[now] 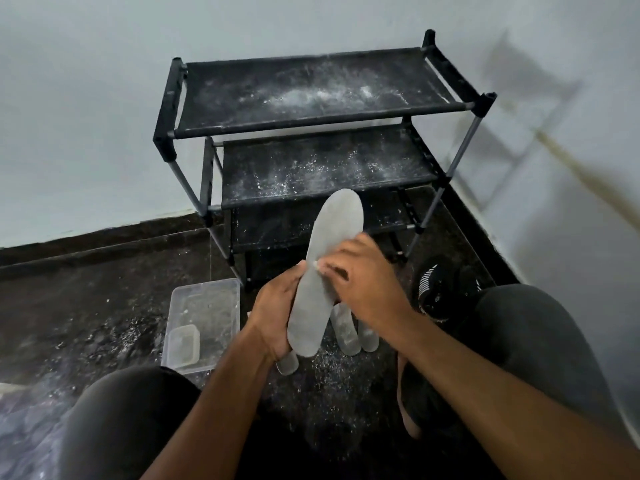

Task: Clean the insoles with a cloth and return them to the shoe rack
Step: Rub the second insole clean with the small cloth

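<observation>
Left of the grip a clear plastic tub [204, 320] sits on the dusty floor [86, 299] with a smaller lidded box [183, 342] inside it. The left hand [277, 313] curls round the heel half of a grey insole [322, 271], held upright above the floor. The right hand [363, 282] pinches something small and pale against the insole's right edge, likely the cloth, though too little shows to be sure. Wiping seems to be under way, not finished. Beneath the grip more insoles [349, 327] lie on the floor, apparently waiting. Beyond the grip the shoe rack [311, 109] stands against the wall, its shelves powdered white and carrying no insoles, so every return looks to remain. Right of the grip dark shoes [436, 289] crowd the floor near the rack's leg; the shelf fronts are open for reaching
</observation>
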The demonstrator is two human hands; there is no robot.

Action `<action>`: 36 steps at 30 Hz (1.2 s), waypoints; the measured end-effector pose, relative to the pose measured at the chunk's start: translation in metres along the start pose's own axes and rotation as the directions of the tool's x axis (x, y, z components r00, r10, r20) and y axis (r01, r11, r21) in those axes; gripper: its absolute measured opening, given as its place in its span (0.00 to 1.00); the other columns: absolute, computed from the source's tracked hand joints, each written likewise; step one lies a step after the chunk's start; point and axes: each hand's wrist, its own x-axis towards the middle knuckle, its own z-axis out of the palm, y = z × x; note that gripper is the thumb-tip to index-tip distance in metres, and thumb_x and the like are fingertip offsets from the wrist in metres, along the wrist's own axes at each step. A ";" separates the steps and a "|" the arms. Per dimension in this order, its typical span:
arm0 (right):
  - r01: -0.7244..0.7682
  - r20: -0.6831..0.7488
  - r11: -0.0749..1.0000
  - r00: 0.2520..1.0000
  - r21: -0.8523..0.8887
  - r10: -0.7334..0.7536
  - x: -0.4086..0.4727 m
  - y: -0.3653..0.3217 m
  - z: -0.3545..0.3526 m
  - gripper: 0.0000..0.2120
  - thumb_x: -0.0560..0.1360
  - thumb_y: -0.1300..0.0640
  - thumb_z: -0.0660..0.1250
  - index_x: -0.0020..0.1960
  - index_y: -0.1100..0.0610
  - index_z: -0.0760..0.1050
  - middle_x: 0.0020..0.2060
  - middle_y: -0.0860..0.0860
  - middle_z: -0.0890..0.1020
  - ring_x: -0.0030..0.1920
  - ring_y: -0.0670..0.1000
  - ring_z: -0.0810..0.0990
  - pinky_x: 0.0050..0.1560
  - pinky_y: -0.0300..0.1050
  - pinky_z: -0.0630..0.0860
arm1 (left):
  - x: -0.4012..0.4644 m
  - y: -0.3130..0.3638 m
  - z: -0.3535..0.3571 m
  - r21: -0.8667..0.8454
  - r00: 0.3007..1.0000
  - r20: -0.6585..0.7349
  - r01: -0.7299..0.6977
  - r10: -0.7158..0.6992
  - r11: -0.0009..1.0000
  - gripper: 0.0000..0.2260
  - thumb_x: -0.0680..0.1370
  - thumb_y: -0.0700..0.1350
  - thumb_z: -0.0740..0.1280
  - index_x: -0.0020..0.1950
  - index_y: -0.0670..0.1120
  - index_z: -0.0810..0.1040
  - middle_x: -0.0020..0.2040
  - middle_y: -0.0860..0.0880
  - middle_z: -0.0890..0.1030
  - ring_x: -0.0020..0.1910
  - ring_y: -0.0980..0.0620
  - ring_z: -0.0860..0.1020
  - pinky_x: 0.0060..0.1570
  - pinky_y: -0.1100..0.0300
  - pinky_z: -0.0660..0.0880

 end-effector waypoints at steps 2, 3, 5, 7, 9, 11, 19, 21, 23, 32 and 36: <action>0.076 0.050 0.997 0.996 -0.008 -0.075 -0.003 -0.006 0.001 0.06 0.76 0.54 0.70 0.47 0.56 0.84 0.41 0.48 0.81 0.46 0.48 0.71 0.49 0.44 0.72 | 0.000 0.000 0.002 -0.025 1.000 0.017 0.011 -0.010 1.000 0.19 0.83 0.52 0.64 0.65 0.39 0.80 0.50 0.43 0.84 0.44 0.48 0.83 0.46 0.55 0.81; 0.048 0.045 0.998 0.998 -0.045 -0.046 0.001 0.000 -0.001 0.06 0.76 0.54 0.70 0.48 0.55 0.84 0.41 0.47 0.81 0.46 0.48 0.71 0.49 0.45 0.72 | 0.001 0.000 0.002 -0.032 1.000 0.022 0.003 -0.002 0.999 0.20 0.83 0.52 0.63 0.66 0.38 0.80 0.51 0.42 0.84 0.45 0.48 0.84 0.45 0.55 0.82; -0.086 -0.033 0.988 0.996 -0.130 0.082 0.009 0.017 -0.007 0.05 0.75 0.54 0.70 0.48 0.53 0.84 0.41 0.46 0.82 0.46 0.46 0.70 0.48 0.47 0.73 | -0.001 0.000 0.002 -0.037 0.999 0.036 -0.013 0.014 0.999 0.21 0.85 0.51 0.61 0.67 0.36 0.79 0.56 0.37 0.85 0.47 0.44 0.86 0.44 0.54 0.84; -0.203 -0.116 0.972 0.975 -0.118 0.189 0.011 0.027 -0.012 0.04 0.75 0.56 0.70 0.47 0.52 0.84 0.40 0.46 0.82 0.45 0.46 0.70 0.46 0.47 0.74 | -0.004 0.002 0.004 -0.045 0.999 0.046 -0.023 0.025 0.999 0.20 0.86 0.50 0.59 0.67 0.36 0.79 0.59 0.34 0.83 0.49 0.41 0.86 0.44 0.53 0.84; -0.145 -0.075 0.989 0.987 -0.032 0.142 0.006 0.016 -0.010 0.05 0.75 0.55 0.71 0.49 0.54 0.84 0.42 0.46 0.82 0.47 0.46 0.70 0.49 0.44 0.73 | -0.003 0.002 0.002 -0.028 0.999 0.036 -0.039 0.040 0.999 0.20 0.86 0.50 0.60 0.66 0.37 0.80 0.54 0.37 0.85 0.45 0.43 0.86 0.41 0.55 0.83; 0.009 0.031 0.999 0.999 0.039 -0.011 -0.003 -0.003 -0.003 0.05 0.75 0.55 0.71 0.49 0.55 0.84 0.43 0.47 0.82 0.48 0.46 0.70 0.50 0.41 0.71 | -0.002 0.002 0.001 -0.014 0.999 0.016 -0.037 0.037 0.999 0.20 0.84 0.52 0.61 0.64 0.38 0.80 0.49 0.41 0.86 0.42 0.48 0.85 0.43 0.56 0.82; -0.226 -0.095 0.974 0.970 -0.022 0.223 0.010 0.027 -0.013 0.05 0.75 0.54 0.72 0.49 0.51 0.84 0.42 0.43 0.81 0.47 0.42 0.69 0.45 0.30 0.65 | -0.006 0.005 0.002 -0.006 0.995 0.067 -0.073 0.073 0.997 0.21 0.86 0.48 0.56 0.70 0.36 0.76 0.63 0.31 0.81 0.52 0.40 0.86 0.46 0.52 0.84; -0.128 0.017 0.991 0.992 0.040 0.128 0.004 0.017 -0.008 0.07 0.75 0.51 0.70 0.51 0.52 0.83 0.44 0.41 0.80 0.48 0.41 0.68 0.47 0.33 0.65 | -0.005 0.005 0.002 0.041 0.995 0.051 -0.094 0.092 0.995 0.21 0.84 0.48 0.56 0.67 0.37 0.79 0.55 0.35 0.85 0.46 0.43 0.86 0.42 0.53 0.83; -0.037 0.127 0.994 0.992 0.099 0.025 -0.004 0.005 -0.001 0.08 0.75 0.49 0.70 0.50 0.52 0.83 0.45 0.40 0.80 0.48 0.40 0.68 0.50 0.36 0.67 | -0.004 0.004 0.002 0.049 0.996 0.001 -0.095 0.095 0.994 0.21 0.83 0.52 0.58 0.64 0.39 0.80 0.47 0.41 0.84 0.41 0.47 0.82 0.44 0.55 0.80; -0.181 -0.076 0.983 0.981 0.007 0.181 0.009 0.024 -0.007 0.06 0.77 0.57 0.68 0.51 0.55 0.83 0.45 0.48 0.80 0.48 0.45 0.69 0.49 0.36 0.65 | -0.002 0.002 0.003 0.085 0.998 0.001 -0.067 0.067 0.994 0.29 0.83 0.59 0.59 0.71 0.36 0.76 0.62 0.31 0.81 0.57 0.37 0.84 0.55 0.49 0.83; 0.040 0.041 0.993 0.998 0.108 -0.045 -0.005 0.005 0.004 0.06 0.76 0.57 0.70 0.50 0.57 0.83 0.44 0.48 0.80 0.49 0.45 0.70 0.52 0.33 0.68 | -0.004 -0.001 0.003 0.079 0.995 0.055 -0.086 0.082 0.993 0.24 0.86 0.53 0.57 0.73 0.35 0.73 0.53 0.38 0.85 0.46 0.45 0.86 0.43 0.55 0.83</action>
